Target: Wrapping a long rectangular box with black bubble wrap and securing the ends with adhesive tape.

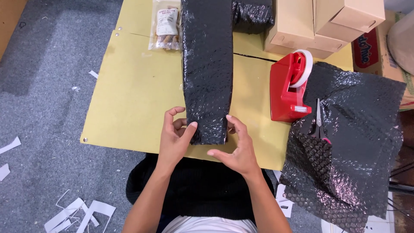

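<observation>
A long strip of black bubble wrap [208,64] lies lengthwise down the middle of a low yellow board [129,95]. My left hand [174,138] pinches the strip's near left corner between thumb and fingers. My right hand [236,149] touches the near right edge of the same strip, fingers spread and curled. A small clear packet of brown snacks [165,25] lies at the far left of the strip, on the board.
A red tape dispenser [290,86] with white tape stands right of the strip. Scissors [319,123] rest on a crumpled black bubble wrap sheet [353,142] at right. Cardboard boxes [319,23] sit at the far right. Paper scraps [77,211] litter the grey carpet.
</observation>
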